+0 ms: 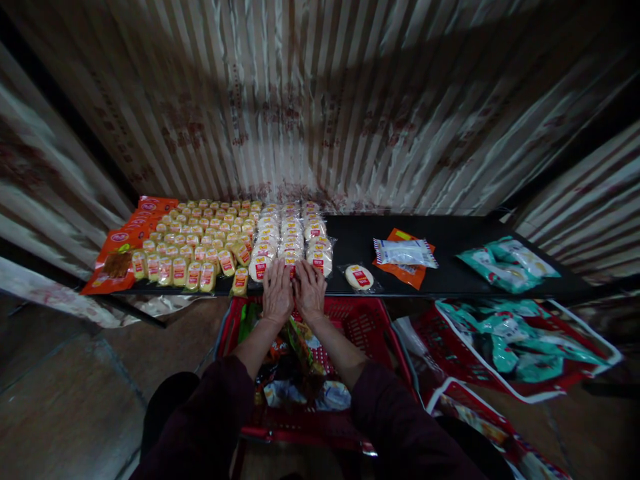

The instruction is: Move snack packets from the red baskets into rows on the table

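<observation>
Rows of round white wrapped rice crackers (pixel 267 241) with red labels lie overlapping on the black shelf (pixel 345 230). My left hand (pixel 278 292) rests at the front end of these rows, its fingers extended and touching the wrappers. Close beside it, my right hand (pixel 311 288) lies over the front of the middle and right rows, fingers also stretched out. Together they partly cover the front crackers. A single wrapped round cracker (pixel 359 277) lies apart, right of my right hand. Small yellow wrapped cakes (pixel 193 240) stand in rows to the left.
Orange packets (pixel 117 257) line the shelf's left end. A white packet (pixel 405 253) lies on an orange packet (pixel 417 275); teal bags (pixel 507 263) sit farther right. Below are a red basket (pixel 365 327) of mixed packets, another basket (pixel 570 383) of teal bags, and a third basket (pixel 453 387).
</observation>
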Demonstrator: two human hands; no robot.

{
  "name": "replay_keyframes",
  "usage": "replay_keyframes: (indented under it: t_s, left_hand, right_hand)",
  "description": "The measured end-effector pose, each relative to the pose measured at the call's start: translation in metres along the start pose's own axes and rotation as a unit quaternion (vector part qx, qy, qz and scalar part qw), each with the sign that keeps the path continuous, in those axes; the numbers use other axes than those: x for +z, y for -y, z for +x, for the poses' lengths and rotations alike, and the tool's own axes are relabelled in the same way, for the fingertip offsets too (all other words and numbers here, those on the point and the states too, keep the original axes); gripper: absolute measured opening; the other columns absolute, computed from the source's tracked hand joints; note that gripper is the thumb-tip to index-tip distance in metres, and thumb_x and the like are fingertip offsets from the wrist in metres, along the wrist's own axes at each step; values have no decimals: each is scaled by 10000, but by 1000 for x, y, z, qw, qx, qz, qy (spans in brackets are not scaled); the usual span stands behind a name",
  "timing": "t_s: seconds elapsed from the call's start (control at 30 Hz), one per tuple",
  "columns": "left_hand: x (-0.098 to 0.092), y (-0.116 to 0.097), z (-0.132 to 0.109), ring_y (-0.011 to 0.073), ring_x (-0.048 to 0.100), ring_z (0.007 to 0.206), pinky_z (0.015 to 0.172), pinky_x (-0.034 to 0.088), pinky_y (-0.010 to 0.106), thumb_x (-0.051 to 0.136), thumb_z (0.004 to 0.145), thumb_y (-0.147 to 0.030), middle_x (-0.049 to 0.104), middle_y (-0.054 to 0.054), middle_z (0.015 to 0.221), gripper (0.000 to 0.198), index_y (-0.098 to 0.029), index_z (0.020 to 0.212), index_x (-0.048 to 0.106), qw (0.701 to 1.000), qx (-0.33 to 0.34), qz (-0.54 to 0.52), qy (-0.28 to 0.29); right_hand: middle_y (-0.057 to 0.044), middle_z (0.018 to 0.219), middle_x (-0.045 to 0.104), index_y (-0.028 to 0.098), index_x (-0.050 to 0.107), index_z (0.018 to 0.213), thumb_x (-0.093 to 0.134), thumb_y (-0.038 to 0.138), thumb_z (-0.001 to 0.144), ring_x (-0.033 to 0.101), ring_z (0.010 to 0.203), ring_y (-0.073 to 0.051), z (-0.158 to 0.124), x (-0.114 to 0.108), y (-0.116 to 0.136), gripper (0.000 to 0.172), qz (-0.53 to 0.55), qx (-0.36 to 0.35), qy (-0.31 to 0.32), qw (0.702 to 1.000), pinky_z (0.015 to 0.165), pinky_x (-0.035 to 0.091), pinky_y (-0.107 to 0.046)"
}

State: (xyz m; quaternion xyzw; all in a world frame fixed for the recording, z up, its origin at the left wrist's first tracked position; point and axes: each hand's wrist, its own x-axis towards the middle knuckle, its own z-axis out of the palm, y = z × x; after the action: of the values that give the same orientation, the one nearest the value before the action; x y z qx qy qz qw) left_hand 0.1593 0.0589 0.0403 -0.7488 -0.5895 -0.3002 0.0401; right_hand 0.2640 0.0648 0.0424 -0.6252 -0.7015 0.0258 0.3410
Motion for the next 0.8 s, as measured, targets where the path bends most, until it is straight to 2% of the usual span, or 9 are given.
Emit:
replay_keyframes:
  t_s: [0.17, 0.27, 0.4, 0.5, 0.6, 0.8]
  left_hand:
    - [2, 1, 1, 233, 208, 1424, 1147, 202, 500, 364, 910, -207, 333, 140, 1495, 475, -133, 1377, 405, 1000, -1, -2, 1]
    - [3, 0, 2, 221, 210, 1424, 1148, 209, 480, 350, 904, -182, 337, 131, 1495, 483, -140, 1382, 396, 1000, -2, -6, 0]
    - [6, -1, 3, 220, 196, 1427, 1153, 203, 473, 358, 884, -159, 330, 144, 1497, 505, -129, 1387, 386, 1000, -1, -14, -4]
    - [9, -1, 3, 217, 190, 1429, 1153, 203, 472, 351, 876, -141, 329, 146, 1497, 519, -125, 1395, 370, 1000, -2, -16, -10]
    - [11, -1, 4, 218, 181, 1431, 1151, 202, 482, 345, 871, -120, 324, 145, 1500, 521, -120, 1392, 370, 1000, -2, -9, -16]
    - [12, -8, 10, 235, 192, 1429, 1152, 182, 511, 353, 869, -120, 334, 159, 1492, 506, -102, 1373, 394, 1000, -6, 0, -24]
  right_hand:
    - [-80, 1439, 441, 241, 452, 1364, 407, 273, 913, 273, 1349, -264, -2, -1, -3, 455, -16, -20, -6, 1000, 1041, 288, -489]
    - [-114, 1488, 357, 229, 418, 1390, 404, 338, 918, 192, 1395, -286, 1, -3, -5, 484, -40, 0, -42, 998, 1055, 249, -526]
    - [-100, 1514, 302, 270, 425, 1384, 396, 363, 919, 122, 1416, -324, 8, -6, -13, 475, -51, 31, -88, 994, 1048, 233, -581]
    - [-96, 1521, 279, 263, 483, 1340, 388, 335, 920, 102, 1417, -344, 14, -6, -24, 437, -45, 45, -80, 995, 1038, 257, -599]
    - [-89, 1525, 261, 228, 529, 1292, 395, 301, 912, 109, 1418, -334, 20, -5, -36, 409, -32, 27, -56, 998, 1061, 283, -560]
    - [-113, 1533, 228, 196, 521, 1262, 422, 284, 891, 142, 1418, -320, 33, -7, -47, 394, -7, 17, -39, 999, 1075, 299, -541]
